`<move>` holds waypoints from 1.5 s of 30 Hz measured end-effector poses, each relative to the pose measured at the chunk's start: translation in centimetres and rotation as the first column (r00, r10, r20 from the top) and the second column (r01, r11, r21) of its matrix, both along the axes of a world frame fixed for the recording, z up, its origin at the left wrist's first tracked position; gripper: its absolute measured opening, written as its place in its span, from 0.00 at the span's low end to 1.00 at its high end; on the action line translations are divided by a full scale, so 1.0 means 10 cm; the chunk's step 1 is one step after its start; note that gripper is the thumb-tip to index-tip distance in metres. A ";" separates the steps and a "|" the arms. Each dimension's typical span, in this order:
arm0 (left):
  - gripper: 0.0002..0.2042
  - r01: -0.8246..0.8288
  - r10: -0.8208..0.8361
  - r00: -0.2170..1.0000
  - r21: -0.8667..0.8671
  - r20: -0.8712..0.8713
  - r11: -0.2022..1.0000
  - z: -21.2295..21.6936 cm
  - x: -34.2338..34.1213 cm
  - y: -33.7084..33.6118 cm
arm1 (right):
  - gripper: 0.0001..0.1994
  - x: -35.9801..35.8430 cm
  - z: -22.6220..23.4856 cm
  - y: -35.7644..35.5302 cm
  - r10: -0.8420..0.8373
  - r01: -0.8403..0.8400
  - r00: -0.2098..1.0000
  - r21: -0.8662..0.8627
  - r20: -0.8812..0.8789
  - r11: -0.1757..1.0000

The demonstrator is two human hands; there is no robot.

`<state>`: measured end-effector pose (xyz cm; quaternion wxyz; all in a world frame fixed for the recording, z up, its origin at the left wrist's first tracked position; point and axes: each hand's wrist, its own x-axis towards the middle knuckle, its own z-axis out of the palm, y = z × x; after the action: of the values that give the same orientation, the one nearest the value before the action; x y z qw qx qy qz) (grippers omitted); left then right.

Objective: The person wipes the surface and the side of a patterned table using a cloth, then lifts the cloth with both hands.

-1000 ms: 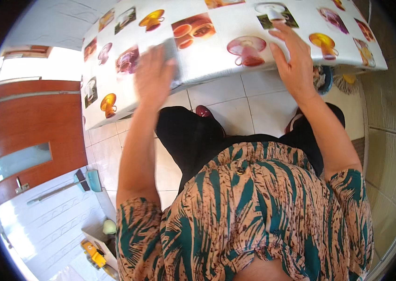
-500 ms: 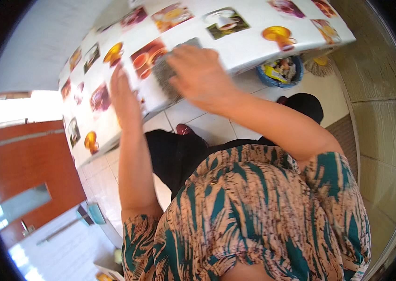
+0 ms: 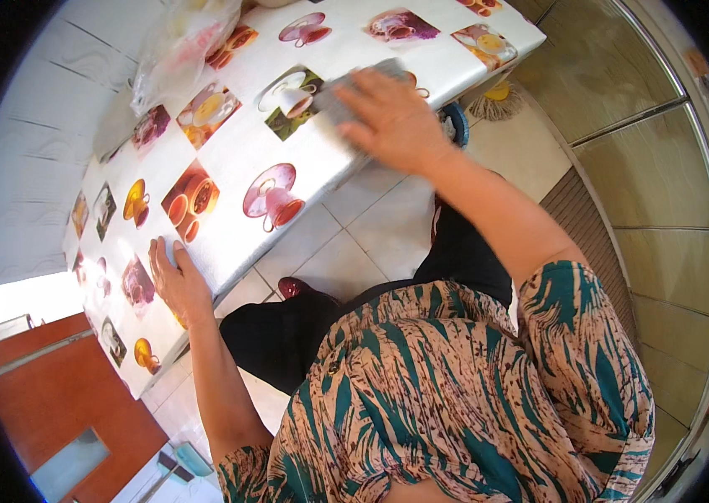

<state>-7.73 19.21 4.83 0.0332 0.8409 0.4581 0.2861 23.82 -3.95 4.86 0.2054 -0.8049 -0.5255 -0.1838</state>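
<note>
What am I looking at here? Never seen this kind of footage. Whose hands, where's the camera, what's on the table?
There is no machine: a person works with two bare hands. The one picture comes from a wide fisheye camera worn on the person's head, looking down, so straight edges bend near the rim and the patterned blouse fills the bottom. The table wears a white cloth printed with pictures of cups and saucers. The right hand presses flat on a grey wiping cloth near the table's edge. The left hand rests open on the table edge, holding nothing. A clear plastic bag lies at the far side. Below the table are pale floor tiles and a mop head.
</note>
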 end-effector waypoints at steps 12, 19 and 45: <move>0.21 0.079 -0.079 0.996 -0.007 0.040 0.997 -0.04 -0.12 0.14 | 0.29 -1.39 -0.06 0.72 0.247 -0.234 0.963 0.119 -0.110 0.965; 0.21 0.062 -0.062 0.998 -0.062 0.014 0.996 0.05 -0.15 0.10 | 0.26 -0.35 0.34 -0.02 0.113 -0.121 0.984 -0.052 -0.140 0.991; 0.21 0.104 -0.099 0.994 -0.115 0.050 0.988 0.07 -0.18 0.25 | 0.26 1.48 0.48 -1.23 -0.434 0.437 0.899 -0.049 0.065 0.898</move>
<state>-9.53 21.67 5.56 0.1071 0.8531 0.4300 0.2754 38.65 -16.28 9.69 0.1198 -0.9030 -0.3429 -0.2295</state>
